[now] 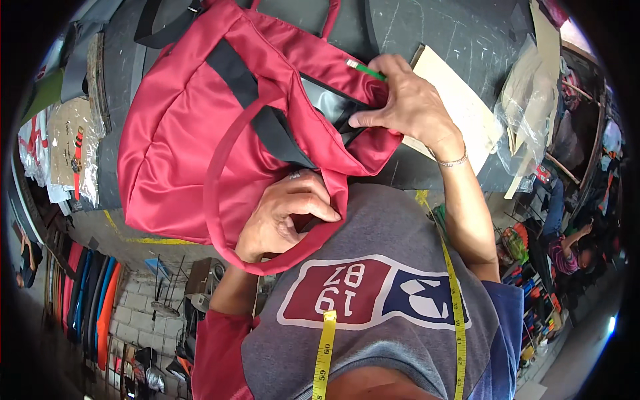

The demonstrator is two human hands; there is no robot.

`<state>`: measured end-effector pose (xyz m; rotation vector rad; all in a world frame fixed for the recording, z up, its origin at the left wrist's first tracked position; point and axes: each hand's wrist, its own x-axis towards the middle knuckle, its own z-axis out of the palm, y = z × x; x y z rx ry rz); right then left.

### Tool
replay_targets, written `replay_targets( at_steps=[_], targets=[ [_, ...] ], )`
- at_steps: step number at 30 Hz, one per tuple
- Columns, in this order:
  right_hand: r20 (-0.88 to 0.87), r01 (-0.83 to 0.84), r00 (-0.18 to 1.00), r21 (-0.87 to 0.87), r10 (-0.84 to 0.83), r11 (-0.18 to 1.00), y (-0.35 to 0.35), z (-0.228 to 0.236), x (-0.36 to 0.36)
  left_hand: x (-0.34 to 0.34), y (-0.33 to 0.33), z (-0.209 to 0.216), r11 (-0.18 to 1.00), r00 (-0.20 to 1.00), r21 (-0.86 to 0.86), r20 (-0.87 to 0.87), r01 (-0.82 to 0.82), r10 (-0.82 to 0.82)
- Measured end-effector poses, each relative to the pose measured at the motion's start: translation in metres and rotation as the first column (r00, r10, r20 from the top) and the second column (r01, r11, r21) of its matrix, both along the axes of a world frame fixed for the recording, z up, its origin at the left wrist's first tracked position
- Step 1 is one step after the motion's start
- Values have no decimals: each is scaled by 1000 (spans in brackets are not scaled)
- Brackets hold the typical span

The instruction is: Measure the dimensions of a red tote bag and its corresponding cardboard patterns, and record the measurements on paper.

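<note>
The red satin-like bag (173, 133) lies on the dark table (460, 40), toward ten o'clock in the view, its open mouth facing two o'clock. At the bag's five o'clock, the left hand (290, 210) is clamped on its edge, beside the looped red handle (212, 180). At the bag's three o'clock, the right hand (410, 100) has its fingers closed on a green pencil (367, 69) pointing to ten o'clock, thumb spread apart at the mouth; whether it also grips fabric cannot be told. A pale sheet (460, 97) lies at that hand's three o'clock.
</note>
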<state>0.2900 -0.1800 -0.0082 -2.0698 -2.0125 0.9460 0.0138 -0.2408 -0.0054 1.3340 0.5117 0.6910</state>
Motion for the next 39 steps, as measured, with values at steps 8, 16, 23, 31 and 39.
replay_targets(
  at_steps=[8,16,23,31,39],
  targets=[
    [-6,117,993,-83,-118,990,22,-18,15,6,3,2,999,1000,14,-8,-30,30],
    [-178,179,956,-267,-231,947,24,-33,22,8,2,1,1000,1000,10,10,-22,22],
    [-314,157,920,-251,-234,955,24,-46,39,9,5,2,1000,1000,16,1,-14,14],
    [-505,65,828,-347,-245,936,29,-37,42,7,5,-1,1000,1000,6,8,-6,6],
    [-486,59,843,-344,-231,937,24,-50,43,9,3,-2,1000,1000,-16,0,-22,22]
  ],
)
